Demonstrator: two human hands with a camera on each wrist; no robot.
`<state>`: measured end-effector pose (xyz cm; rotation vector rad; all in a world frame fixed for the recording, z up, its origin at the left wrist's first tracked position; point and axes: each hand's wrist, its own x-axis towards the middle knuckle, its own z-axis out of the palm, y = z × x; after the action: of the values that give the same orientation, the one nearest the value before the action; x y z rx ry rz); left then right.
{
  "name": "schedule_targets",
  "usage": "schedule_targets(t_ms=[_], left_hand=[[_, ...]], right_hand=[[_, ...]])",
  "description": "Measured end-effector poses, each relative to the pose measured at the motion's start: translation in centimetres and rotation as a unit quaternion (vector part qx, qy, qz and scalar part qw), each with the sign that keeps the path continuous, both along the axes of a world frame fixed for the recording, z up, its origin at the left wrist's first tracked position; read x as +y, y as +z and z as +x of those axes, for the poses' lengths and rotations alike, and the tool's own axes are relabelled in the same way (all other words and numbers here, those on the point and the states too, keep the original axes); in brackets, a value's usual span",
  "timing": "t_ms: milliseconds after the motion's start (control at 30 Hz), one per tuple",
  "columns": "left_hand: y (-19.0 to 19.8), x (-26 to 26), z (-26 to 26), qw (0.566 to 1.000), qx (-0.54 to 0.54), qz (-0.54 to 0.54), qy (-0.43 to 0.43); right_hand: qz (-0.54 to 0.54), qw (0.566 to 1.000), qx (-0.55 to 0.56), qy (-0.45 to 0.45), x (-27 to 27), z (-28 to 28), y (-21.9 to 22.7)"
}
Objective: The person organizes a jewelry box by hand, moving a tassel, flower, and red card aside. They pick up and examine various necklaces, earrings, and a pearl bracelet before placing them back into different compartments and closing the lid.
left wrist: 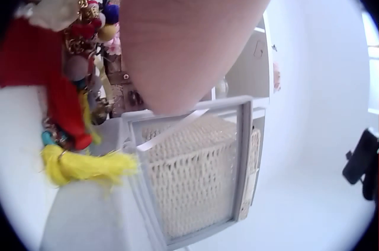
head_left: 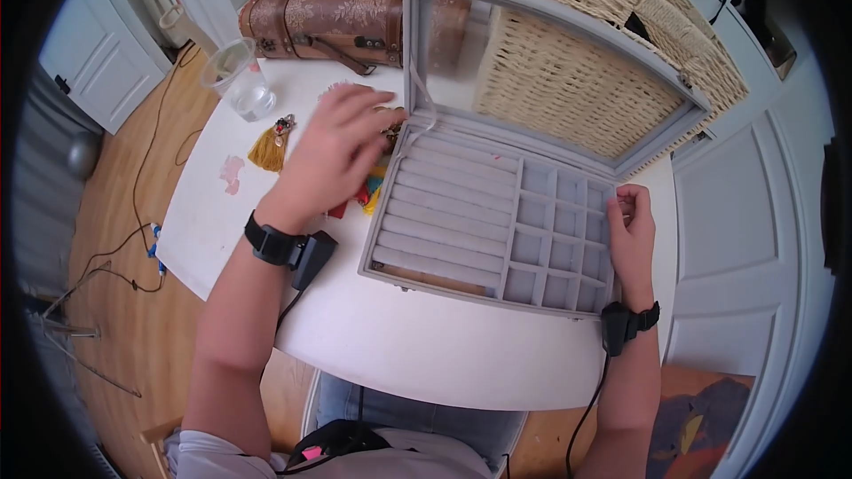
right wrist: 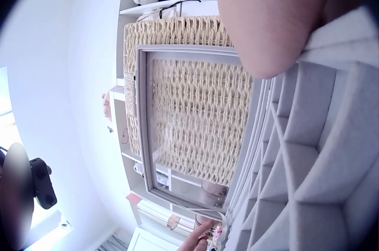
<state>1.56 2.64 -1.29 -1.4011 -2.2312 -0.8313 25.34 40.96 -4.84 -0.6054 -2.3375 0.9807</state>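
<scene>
A grey velvet jewelry box [head_left: 444, 259] sits on the white table, its clear-windowed lid [head_left: 424, 44] raised. Padded ring rolls [head_left: 451, 204] fill its left half; small square compartments [head_left: 552, 239] fill the right half, with nothing in them. My right hand [head_left: 632, 235] grips the box's right edge, thumb at the rim. Beyond the box's left side, my left hand [head_left: 333, 155] hovers with fingers spread over a pile of jewelry, partly hiding it. In the left wrist view the pile shows a yellow tassel [left wrist: 89, 167], red fabric [left wrist: 29, 55] and beads [left wrist: 108, 32].
A mustard tassel ornament [head_left: 268, 147] and a clear plastic cup [head_left: 244, 84] lie toward the table's left. Pink scraps [head_left: 232, 175] are near them. Behind stand a brown patterned case [head_left: 333, 9] and a woven basket [head_left: 568, 80]. A ribbon [head_left: 424, 98] links lid and box.
</scene>
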Motion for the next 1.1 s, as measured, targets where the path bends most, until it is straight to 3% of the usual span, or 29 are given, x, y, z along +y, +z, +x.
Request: schedule_targets(t_ms=[100, 233, 300, 500, 533, 600, 700, 1033, 1100], left_hand=[[-2.0, 0.0, 0.0, 0.998, -0.024, -0.057, 0.001], [-1.6, -0.4, -0.6, 0.993, -0.065, -0.094, -0.008], [-2.1, -0.4, -0.3, 0.991, -0.082, -0.078, 0.068], [-1.5, -0.4, 0.2, 0.986, -0.055, -0.105, 0.121], [-1.7, -0.2, 0.0, 0.986, -0.056, -0.105, 0.121], [-2.4, 0.1, -0.4, 0.998, 0.020, -0.056, 0.030], [-2.8, 0.3, -0.3, 0.997, -0.036, -0.062, 0.036], [-2.4, -0.3, -1.0, 0.993, -0.076, -0.085, 0.038], [-1.9, 0.0, -0.3, 0.988, -0.139, -0.047, 0.036]], right_hand=[[0.011, 1.000, -0.008, 0.001, -0.2, 0.0, 0.3], [-0.004, 1.000, -0.014, -0.001, -0.1, 0.0, 0.2], [-0.006, 1.000, -0.011, -0.001, 0.0, 0.0, 0.1], [0.003, 1.000, -0.007, -0.002, -0.3, -0.1, 0.3], [-0.002, 1.000, 0.000, 0.001, -0.2, -0.1, 0.2], [0.000, 1.000, -0.005, -0.001, -0.3, 0.0, 0.4], [-0.003, 1.000, -0.005, 0.000, -0.2, -0.1, 0.2], [-0.011, 1.000, -0.001, 0.004, 0.1, -0.1, -0.1], [-0.005, 1.000, -0.004, 0.005, 0.0, 0.0, 0.2]])
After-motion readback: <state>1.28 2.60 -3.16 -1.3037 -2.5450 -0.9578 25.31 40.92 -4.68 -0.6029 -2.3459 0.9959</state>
